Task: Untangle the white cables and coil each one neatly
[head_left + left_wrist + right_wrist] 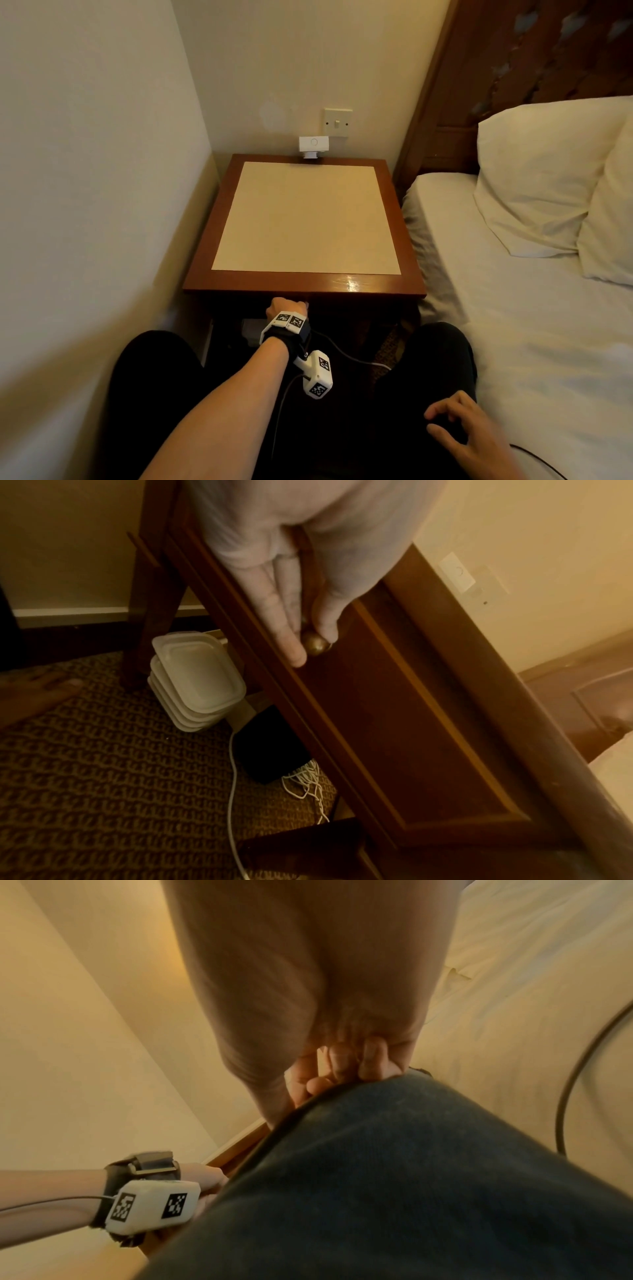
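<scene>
The right hand (469, 426) lies nearest the camera, resting on the dark trouser leg (428, 377) with its fingers (373, 1056) loosely curled against the cloth and holding nothing. The left hand (286, 306) is stretched forward and down to the front of the reddish-brown wooden bedside counter (407, 240), its wrist level, where thumb and fingers (291, 631) pinch the small round brass drawer knob (315, 643); the wooden drawer front (394, 710) looks closed or nearly so.

The tangled thin white cables (306, 780) lie on the patterned brown carpet (103, 764) under the counter, just beside a flat black box (270, 748) and near a stack of white plastic lidded tubs (195, 680). One longer white lead (232, 791) runs from them toward the camera. In the dim light it is hard to tell how many cables the knot holds.

They are probably light, limp and springy, so they snag rather than break. A plug end seems the best place to take hold, drawing it back through the loops rather than tugging at the middle.
</scene>
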Available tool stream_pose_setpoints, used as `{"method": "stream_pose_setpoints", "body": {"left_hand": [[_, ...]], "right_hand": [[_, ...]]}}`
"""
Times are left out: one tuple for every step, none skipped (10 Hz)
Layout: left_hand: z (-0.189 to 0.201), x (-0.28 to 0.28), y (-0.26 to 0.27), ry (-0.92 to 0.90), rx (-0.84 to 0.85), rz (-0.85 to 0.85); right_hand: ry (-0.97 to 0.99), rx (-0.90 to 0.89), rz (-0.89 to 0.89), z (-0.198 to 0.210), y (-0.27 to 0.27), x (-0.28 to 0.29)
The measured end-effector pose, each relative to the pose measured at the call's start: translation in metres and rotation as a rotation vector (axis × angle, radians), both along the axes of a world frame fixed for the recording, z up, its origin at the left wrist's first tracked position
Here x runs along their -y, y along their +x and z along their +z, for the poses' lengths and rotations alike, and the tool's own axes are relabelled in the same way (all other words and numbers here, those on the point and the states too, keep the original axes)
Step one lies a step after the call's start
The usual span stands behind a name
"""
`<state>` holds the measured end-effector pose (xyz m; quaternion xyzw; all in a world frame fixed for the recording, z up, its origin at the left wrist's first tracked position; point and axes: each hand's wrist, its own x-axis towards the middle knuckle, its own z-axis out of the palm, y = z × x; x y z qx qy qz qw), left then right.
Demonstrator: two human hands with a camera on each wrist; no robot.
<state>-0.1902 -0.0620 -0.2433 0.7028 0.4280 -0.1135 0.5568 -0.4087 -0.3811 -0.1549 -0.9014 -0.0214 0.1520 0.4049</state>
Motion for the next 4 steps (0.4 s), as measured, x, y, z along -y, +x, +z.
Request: {"method": "stream_pose_setpoints", "body": {"left_hand": [[0.0, -0.0025, 0.0038, -0.047, 0.035, 0.045], [-0.004, -0.0067, 0.0051, -0.004, 0.033, 0.034], [-0.0011, -0.008, 0.0017, 0.017, 0.013, -0.012], [0.0017, -0.0083, 0.0049, 0.026, -0.018, -0.081]], "right_hand": [[-0.001, 0.007, -0.005, 0.0038, 0.0006, -0.0019], [-0.036, -0.032, -0.016, 0.0102, 0.0001, -0.007], [-0.014, -0.021, -0.025, 0.007, -0.0018, -0.0066], [-0.002, 0.026, -0.035, 0.0075, 0.001, -0.0099]]}}
